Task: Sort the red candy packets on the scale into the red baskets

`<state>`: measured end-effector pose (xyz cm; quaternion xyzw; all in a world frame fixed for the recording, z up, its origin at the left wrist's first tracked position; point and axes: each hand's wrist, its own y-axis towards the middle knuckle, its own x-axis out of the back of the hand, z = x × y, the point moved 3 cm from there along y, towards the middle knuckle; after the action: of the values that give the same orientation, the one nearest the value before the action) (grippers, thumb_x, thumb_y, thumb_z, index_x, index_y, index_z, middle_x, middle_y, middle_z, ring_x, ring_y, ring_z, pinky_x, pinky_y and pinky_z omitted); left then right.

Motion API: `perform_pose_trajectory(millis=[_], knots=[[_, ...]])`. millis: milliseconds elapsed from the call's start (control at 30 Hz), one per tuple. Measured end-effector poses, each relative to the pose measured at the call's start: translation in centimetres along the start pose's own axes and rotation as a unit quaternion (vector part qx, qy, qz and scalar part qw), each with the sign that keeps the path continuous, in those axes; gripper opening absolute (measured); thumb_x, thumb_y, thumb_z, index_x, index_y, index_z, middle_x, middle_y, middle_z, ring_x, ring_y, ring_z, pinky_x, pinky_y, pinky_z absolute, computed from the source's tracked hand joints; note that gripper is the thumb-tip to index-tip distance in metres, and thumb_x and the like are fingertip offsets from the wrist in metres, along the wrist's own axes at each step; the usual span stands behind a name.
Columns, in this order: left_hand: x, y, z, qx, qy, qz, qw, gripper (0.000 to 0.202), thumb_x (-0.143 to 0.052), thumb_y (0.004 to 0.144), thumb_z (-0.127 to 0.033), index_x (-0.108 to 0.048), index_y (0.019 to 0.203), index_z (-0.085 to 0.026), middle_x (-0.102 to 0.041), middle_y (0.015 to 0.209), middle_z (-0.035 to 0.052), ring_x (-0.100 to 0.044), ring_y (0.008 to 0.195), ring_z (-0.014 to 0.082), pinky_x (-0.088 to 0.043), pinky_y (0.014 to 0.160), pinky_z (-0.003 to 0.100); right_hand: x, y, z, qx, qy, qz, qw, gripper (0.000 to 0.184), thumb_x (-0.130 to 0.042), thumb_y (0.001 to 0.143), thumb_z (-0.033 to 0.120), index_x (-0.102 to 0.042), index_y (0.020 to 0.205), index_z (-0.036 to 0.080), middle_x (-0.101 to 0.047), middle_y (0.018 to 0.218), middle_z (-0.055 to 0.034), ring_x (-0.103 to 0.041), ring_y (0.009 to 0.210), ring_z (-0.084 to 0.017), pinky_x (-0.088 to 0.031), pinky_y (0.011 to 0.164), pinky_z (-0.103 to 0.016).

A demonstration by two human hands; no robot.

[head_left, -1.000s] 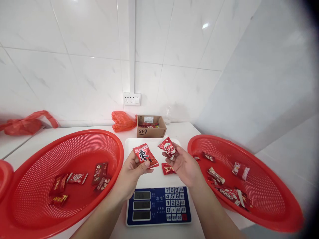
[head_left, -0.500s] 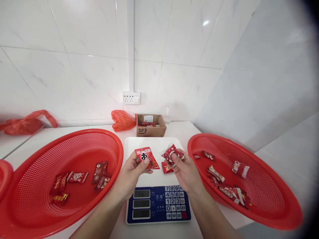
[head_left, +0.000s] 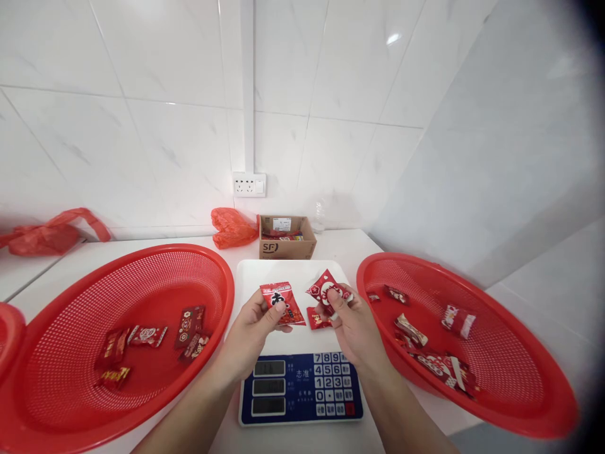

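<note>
My left hand [head_left: 253, 328] pinches a flat red snack packet [head_left: 282, 302] with a black character on it, above the white pan of a digital scale [head_left: 265, 271]. My right hand [head_left: 352, 321] is closed on a red and white candy packet [head_left: 326, 290], held just right of the other one. A third small red packet [head_left: 317, 319] lies on the scale pan between my two hands. The scale's blue keypad panel [head_left: 331, 384] faces me below my wrists.
A big red mesh basket [head_left: 142, 271] on the left holds several red packets [head_left: 189, 325]. Another red basket [head_left: 496, 302] on the right holds several wrapped candies [head_left: 409, 328]. At the back stand a cardboard box [head_left: 286, 239], red plastic bags [head_left: 234, 228] and a wall socket [head_left: 249, 185].
Both hands have lowered slightly toward the scale pan and drawn closer together. My right fingers have closed over the candy packet, which earlier lay on my open palm.
</note>
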<state>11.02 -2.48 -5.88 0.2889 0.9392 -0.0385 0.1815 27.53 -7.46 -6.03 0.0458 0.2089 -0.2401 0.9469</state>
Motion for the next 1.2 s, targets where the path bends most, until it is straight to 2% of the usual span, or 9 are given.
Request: perform_pose_trajectory(millis=[133, 467, 667, 733, 833, 933, 1033, 1100, 1200], knots=[[-0.1, -0.1, -0.1, 0.004, -0.019, -0.014, 1.000, 0.037, -0.067, 0.082, -0.051, -0.065, 0.100, -0.018, -0.069, 0.098, 0.0063, -0.062, 0.081, 0.0162, -0.051, 0.068, 0.025, 0.2, -0.2, -0.1, -0.004, -0.017, 0.011, 1.000, 0.048, -0.076, 0.067, 0.063, -0.059, 0.072, 0.018, -0.065, 0.065, -0.0009, -0.052, 0.048, -0.011, -0.041, 0.046, -0.024], [-0.3, -0.2, 0.2, 0.002, -0.001, 0.010, 1.000, 0.035, -0.063, 0.087, -0.049, -0.066, 0.100, -0.017, -0.070, 0.096, 0.0064, -0.061, 0.081, 0.0153, -0.050, 0.067, 0.024, 1.2, -0.3, -0.7, 0.054, -0.035, -0.024, 0.998, 0.040, -0.074, 0.073, 0.057, -0.060, 0.069, 0.020, -0.055, 0.058, 0.0040, -0.047, 0.054, -0.012, -0.039, 0.050, -0.023], [-0.4, -0.1, 0.1, 0.007, 0.023, 0.031, 0.999, 0.036, -0.067, 0.084, -0.047, -0.066, 0.106, -0.018, -0.071, 0.100, 0.0073, -0.063, 0.089, 0.0180, -0.052, 0.075, 0.028, 1.0, -0.2, -0.6, 0.031, -0.027, -0.022, 0.999, 0.045, -0.075, 0.070, 0.060, -0.057, 0.066, 0.019, -0.057, 0.059, 0.0032, -0.048, 0.051, -0.010, -0.036, 0.042, -0.021], [-0.5, -0.1, 0.0, 0.009, 0.032, 0.036, 0.999, 0.036, -0.069, 0.083, -0.046, -0.067, 0.104, -0.017, -0.071, 0.099, 0.0076, -0.063, 0.092, 0.0192, -0.052, 0.077, 0.029, 0.9, -0.1, -0.6, 0.020, -0.022, -0.018, 0.999, 0.042, -0.075, 0.070, 0.060, -0.062, 0.074, 0.020, -0.062, 0.065, 0.0018, -0.054, 0.055, -0.011, -0.039, 0.043, -0.020], [-0.6, -0.2, -0.2, 0.007, 0.046, 0.039, 0.998, 0.036, -0.069, 0.081, -0.048, -0.068, 0.099, -0.017, -0.071, 0.094, 0.0072, -0.063, 0.086, 0.0188, -0.052, 0.073, 0.029, 0.9, 0.1, -0.6, 0.003, -0.016, -0.008, 1.000, 0.051, -0.074, 0.071, 0.059, -0.065, 0.106, 0.022, -0.068, 0.078, -0.0003, -0.061, 0.063, -0.013, -0.048, 0.048, -0.021], [-0.7, -0.3, -0.1, 0.014, 0.058, 0.045, 0.997, 0.039, -0.066, 0.084, -0.051, -0.066, 0.104, -0.017, -0.070, 0.092, 0.0064, -0.062, 0.079, 0.0172, -0.051, 0.069, 0.027, 1.0, 0.2, -0.7, -0.018, -0.022, -0.005, 1.000, 0.082, -0.076, 0.072, 0.055, -0.042, 0.142, 0.028, -0.069, 0.104, -0.0044, -0.068, 0.082, -0.016, -0.058, 0.069, -0.028], [-0.7, -0.4, 0.0, 0.018, 0.084, 0.048, 0.995, 0.041, -0.064, 0.084, -0.054, -0.065, 0.102, -0.017, -0.069, 0.087, 0.0051, -0.060, 0.073, 0.0156, -0.049, 0.064, 0.026, 1.2, 0.1, -0.7, -0.019, -0.084, -0.011, 0.996, 0.099, -0.075, 0.074, 0.052, -0.018, 0.153, 0.037, -0.040, 0.149, -0.0105, -0.068, 0.096, -0.019, -0.058, 0.081, -0.034], [-0.6, -0.5, 0.0, 0.007, 0.094, 0.053, 0.994, 0.039, -0.063, 0.084, -0.053, -0.064, 0.099, -0.017, -0.068, 0.088, 0.0046, -0.060, 0.075, 0.0162, -0.049, 0.068, 0.027, 1.3, -0.1, -0.5, 0.000, -0.146, 0.001, 0.989, 0.090, -0.070, 0.077, 0.054, -0.023, 0.151, 0.038, -0.025, 0.158, -0.0110, -0.068, 0.096, -0.020, -0.058, 0.079, -0.036], [-0.6, -0.5, 0.0, -0.016, 0.107, 0.062, 0.992, 0.034, -0.061, 0.087, -0.050, -0.061, 0.096, -0.017, -0.066, 0.091, 0.0040, -0.059, 0.081, 0.0174, -0.048, 0.077, 0.030, 0.8, -0.9, -0.1, 0.025, -0.232, 0.086, 0.969, 0.061, -0.056, 0.085, 0.062, -0.053, 0.134, 0.025, -0.059, 0.128, -0.0130, -0.066, 0.083, -0.018, -0.056, 0.072, -0.033]])
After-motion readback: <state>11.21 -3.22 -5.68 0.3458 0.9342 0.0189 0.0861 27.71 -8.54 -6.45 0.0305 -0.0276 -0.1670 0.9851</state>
